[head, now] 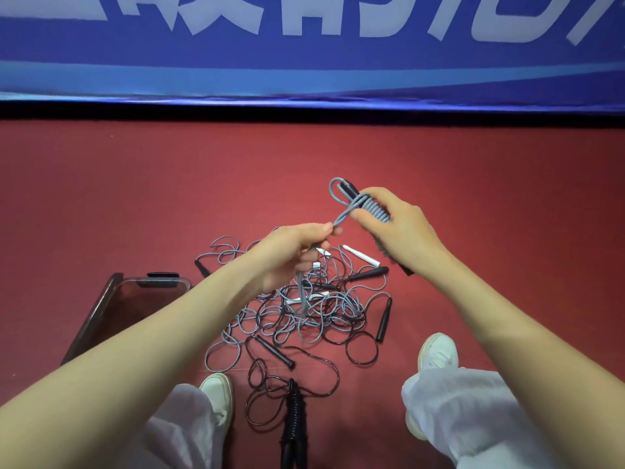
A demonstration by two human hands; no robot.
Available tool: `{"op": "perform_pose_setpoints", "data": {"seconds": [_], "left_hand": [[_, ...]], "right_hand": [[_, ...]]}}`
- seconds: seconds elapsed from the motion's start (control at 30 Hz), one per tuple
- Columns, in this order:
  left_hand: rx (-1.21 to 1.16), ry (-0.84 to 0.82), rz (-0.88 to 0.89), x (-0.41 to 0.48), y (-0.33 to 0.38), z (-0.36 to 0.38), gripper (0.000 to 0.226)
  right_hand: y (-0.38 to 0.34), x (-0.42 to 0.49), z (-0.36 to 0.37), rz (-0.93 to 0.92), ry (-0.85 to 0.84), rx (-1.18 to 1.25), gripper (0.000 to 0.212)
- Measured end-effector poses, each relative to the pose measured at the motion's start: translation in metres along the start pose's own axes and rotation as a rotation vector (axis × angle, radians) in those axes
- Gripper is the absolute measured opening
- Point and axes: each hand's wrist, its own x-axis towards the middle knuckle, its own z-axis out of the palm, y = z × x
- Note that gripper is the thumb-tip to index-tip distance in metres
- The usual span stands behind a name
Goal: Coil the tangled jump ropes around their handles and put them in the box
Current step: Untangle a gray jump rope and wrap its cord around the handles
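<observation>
My right hand point(399, 228) grips a pair of black handles point(350, 189) with grey rope coiled round them point(375, 209). My left hand point(297, 252) pinches the free grey rope point(345, 214) just below the coil, and the strand hangs down to the floor. Beneath my hands lies a tangled pile of grey and black jump ropes point(304, 316) with black handles point(384, 319) and white handles point(360, 255). A black rope coiled on its handles point(294, 424) lies between my feet. The clear plastic box point(111, 319) stands at the left, partly hidden by my left forearm.
The floor is red carpet point(169, 198). A blue banner with white lettering point(304, 55) runs along the back. My white shoes point(438, 352) and light trouser legs point(473, 407) flank the pile at the bottom.
</observation>
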Motion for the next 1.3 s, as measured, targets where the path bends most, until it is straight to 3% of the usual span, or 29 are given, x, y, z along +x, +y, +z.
{"op": "perform_pose_setpoints", "data": {"seconds": [0.13, 0.2, 0.3, 0.4, 0.53, 0.63, 0.77, 0.9, 0.97, 1.07, 1.17, 1.3], "left_hand": [[-0.070, -0.049, 0.024, -0.001, 0.002, -0.005, 0.025], [-0.027, -0.045, 0.084, -0.001, 0.002, -0.008, 0.016], [0.063, -0.077, 0.130, -0.001, -0.001, -0.013, 0.012], [0.263, -0.098, 0.162, -0.004, 0.007, -0.023, 0.013], [0.648, -0.179, 0.148, -0.011, 0.012, -0.032, 0.015], [0.700, -0.196, 0.065, -0.011, 0.007, -0.030, 0.018], [0.673, -0.081, 0.099, -0.008, 0.008, -0.024, 0.010], [0.625, 0.126, 0.220, -0.004, 0.009, -0.017, 0.009], [0.527, 0.130, 0.248, -0.005, 0.008, -0.010, 0.013], [0.597, 0.083, 0.333, -0.007, -0.004, 0.008, 0.004], [0.571, 0.150, 0.482, -0.007, -0.008, 0.015, 0.013], [0.172, 0.186, 0.444, -0.008, 0.000, 0.014, 0.023]], "right_hand": [[-0.011, -0.003, -0.009, -0.075, -0.165, 0.439, 0.013], [-0.014, -0.006, -0.012, -0.056, -0.309, 0.621, 0.019], [-0.014, -0.010, -0.012, -0.044, -0.494, 0.700, 0.032], [-0.015, -0.014, -0.014, -0.019, -0.658, 0.651, 0.037], [-0.022, -0.020, -0.010, -0.005, -0.864, 0.370, 0.042], [-0.020, -0.022, -0.001, 0.038, -0.958, 0.239, 0.042], [-0.016, -0.018, 0.000, 0.072, -0.878, 0.107, 0.038], [-0.017, -0.015, 0.001, -0.041, -0.636, -0.289, 0.043], [-0.018, -0.017, 0.004, -0.031, -0.587, -0.426, 0.040], [-0.016, -0.016, 0.013, -0.031, -0.455, -0.576, 0.039], [-0.015, -0.012, 0.012, -0.037, -0.253, -0.555, 0.043], [-0.019, -0.011, 0.005, -0.078, -0.096, -0.432, 0.044]]}}
